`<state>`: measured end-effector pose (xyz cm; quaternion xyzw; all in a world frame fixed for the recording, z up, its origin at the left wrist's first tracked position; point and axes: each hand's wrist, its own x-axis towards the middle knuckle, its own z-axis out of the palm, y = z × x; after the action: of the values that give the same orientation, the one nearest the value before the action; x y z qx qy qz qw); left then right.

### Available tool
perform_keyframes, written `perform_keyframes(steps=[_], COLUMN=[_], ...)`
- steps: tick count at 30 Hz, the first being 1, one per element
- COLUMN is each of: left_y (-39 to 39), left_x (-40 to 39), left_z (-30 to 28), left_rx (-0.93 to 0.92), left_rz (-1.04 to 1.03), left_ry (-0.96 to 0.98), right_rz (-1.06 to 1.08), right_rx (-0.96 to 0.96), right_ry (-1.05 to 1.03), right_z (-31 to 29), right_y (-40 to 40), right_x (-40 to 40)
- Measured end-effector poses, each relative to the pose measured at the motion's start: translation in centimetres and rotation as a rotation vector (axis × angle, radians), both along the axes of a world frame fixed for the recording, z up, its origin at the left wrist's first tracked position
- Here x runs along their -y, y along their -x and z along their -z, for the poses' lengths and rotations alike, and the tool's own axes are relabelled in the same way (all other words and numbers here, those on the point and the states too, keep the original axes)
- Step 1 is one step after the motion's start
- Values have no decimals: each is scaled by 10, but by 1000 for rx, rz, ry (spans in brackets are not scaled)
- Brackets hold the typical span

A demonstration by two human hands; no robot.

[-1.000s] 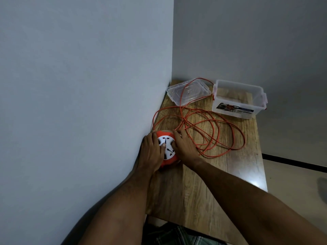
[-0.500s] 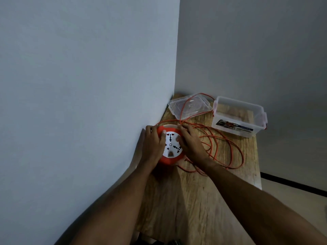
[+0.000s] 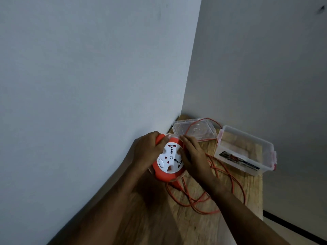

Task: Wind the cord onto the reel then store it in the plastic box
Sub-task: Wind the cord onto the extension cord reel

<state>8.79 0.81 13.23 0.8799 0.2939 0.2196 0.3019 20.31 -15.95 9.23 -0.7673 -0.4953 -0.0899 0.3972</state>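
Note:
An orange reel (image 3: pixel 165 176) with a white socket face is lifted above the wooden table (image 3: pixel 203 225), tilted toward me. My left hand (image 3: pixel 147 151) grips its left and upper rim. My right hand (image 3: pixel 193 153) holds its right side, fingers on the white face. A thin orange cord (image 3: pixel 228 175) trails from the reel in loose loops over the table and across the lid. The clear plastic box (image 3: pixel 245 150), open with a printed label on its front wall and red latches, stands at the back right.
The clear lid (image 3: pixel 194 129) lies in the far corner beside the box. Walls close the table on the left and behind. The table's right edge drops to the floor with a dark skirting line (image 3: pixel 290 225).
Both hands have lifted the reel off the table and tilted it up toward me. The cord loops have been dragged closer together. The view has tipped upward.

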Motion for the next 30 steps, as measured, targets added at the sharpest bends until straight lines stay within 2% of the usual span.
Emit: perform_keyframes(steps=[3,6,10,14,17,22,27,28,30], left_y=[-10,-15,-14,-10,-5,3,10,11,15], left_x=[-1,-3,-6,-3,0,3,6,7,8], left_z=[-6,-13,-20,-24,-27,-28,-31,-32,-35], left_rx=[54,93,95,119,142,190,273,277,295], left_rz=[-23,-35,-29,-55,-78,-122,-186,-188,-190], left_ry=[-61,-92,-88,-44,-13,-10,79,77,95], right_rz=[33,-79,-24,-26,-26,123,285,286,288], right_rx=[195,363,414,440,339,50,-465,-484,-249], right_ry=[7,99,287,296,195,52,-147,-150,-85], right_z=[-16,-21,-24,-33,-40,-52,-64,-66,-68], right_y=[4,17,28,26,27,45,55,57,62], right_x=[-1,0,0,-8,-10,-23,-38,-37,-27])
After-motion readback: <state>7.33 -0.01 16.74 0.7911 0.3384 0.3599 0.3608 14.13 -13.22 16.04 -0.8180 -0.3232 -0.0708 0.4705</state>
